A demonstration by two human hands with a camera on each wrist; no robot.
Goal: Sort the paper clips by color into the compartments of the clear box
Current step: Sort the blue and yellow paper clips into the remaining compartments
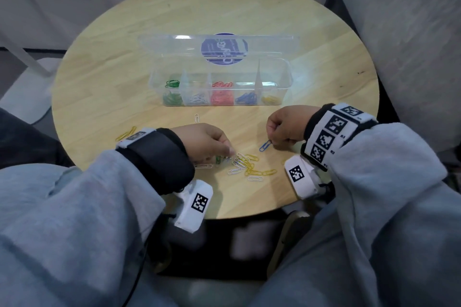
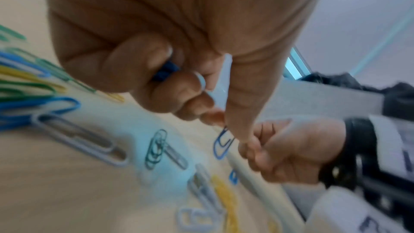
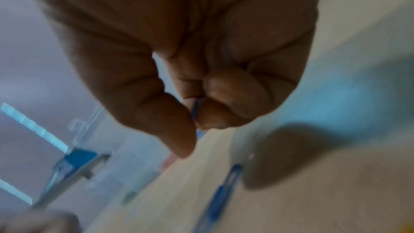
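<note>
The clear box [image 1: 287,75] stands open mid-table, and its compartments hold green, white, red, blue and yellow clips from left to right. Loose white and yellow clips [image 1: 245,166] lie in a pile near the front edge. My left hand [image 1: 228,151] hovers at the pile's left side with its fingers curled. In the left wrist view the left hand [image 2: 201,95] grips a dark blue clip [image 2: 165,70] and a pale clip [image 2: 221,81]. My right hand [image 3: 195,118] pinches a blue clip [image 3: 195,109]. In the head view a blue clip [image 1: 265,145] shows at the right hand [image 1: 272,141] fingertips.
Yellow clips [image 1: 126,133] lie at the left, a single white clip [image 1: 197,118] lies in front of the box, and a green clip [image 1: 218,159] is by my left fingers. Another blue clip [image 3: 224,196] lies on the wood beneath my right hand. The round table's edge [image 1: 249,215] is close to my wrists.
</note>
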